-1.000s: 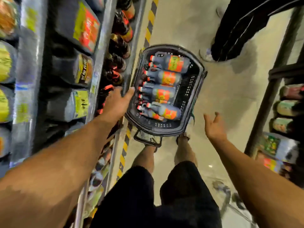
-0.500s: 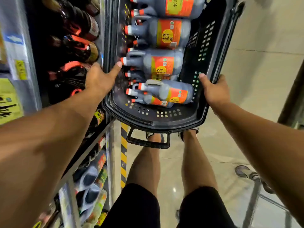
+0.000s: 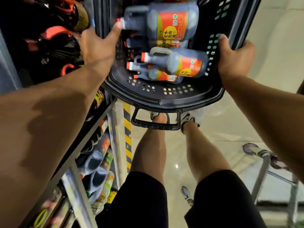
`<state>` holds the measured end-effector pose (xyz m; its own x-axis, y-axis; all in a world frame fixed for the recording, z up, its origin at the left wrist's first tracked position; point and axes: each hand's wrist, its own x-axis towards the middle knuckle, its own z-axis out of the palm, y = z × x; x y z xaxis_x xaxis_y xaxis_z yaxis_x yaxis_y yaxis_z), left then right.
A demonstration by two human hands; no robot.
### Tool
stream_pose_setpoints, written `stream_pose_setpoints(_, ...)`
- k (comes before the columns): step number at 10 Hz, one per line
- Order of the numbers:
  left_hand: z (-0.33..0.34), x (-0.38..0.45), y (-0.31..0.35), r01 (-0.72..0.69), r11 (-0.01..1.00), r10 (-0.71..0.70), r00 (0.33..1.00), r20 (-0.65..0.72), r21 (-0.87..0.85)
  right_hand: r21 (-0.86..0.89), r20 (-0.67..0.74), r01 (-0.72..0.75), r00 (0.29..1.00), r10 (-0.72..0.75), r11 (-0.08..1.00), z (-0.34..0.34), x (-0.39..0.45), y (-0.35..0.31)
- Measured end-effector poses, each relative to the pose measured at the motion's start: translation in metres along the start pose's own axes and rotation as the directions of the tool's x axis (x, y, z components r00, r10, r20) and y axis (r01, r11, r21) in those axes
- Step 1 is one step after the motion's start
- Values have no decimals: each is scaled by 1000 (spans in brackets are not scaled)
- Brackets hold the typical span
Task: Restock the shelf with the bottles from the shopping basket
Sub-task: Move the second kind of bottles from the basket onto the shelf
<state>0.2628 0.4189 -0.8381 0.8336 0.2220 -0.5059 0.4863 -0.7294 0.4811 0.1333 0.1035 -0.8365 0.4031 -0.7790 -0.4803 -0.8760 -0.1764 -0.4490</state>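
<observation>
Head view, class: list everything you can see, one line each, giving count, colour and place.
Basket: one, black, on the floor ahead.
Jugs: at least four, dark with orange labels and red caps, lying in the basket.
Shelf: one, metal, at left, holding dark bottles.
Tape: yellow-black stripe, on the floor by the shelf.
Left hand: on the basket's left side, thumb by a jug cap.
Right hand: grips the basket's right rim.
Legs: two, in black shorts.

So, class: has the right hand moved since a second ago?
Yes. The right hand went from open air beside the shopping basket onto its right rim, which it grips.
</observation>
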Motion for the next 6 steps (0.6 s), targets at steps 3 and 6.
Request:
stream_pose_setpoints(3, 1, -9, -24, -27, 997, 22, 997, -72, -68, -5, 8, 89, 996, -89, 996, 0, -10, 10)
stream_pose_setpoints(6, 4, -89, -77, -123, 991, 114, 983, -143, -58, 65, 73, 114, 990, -118, 991, 0, -53, 69)
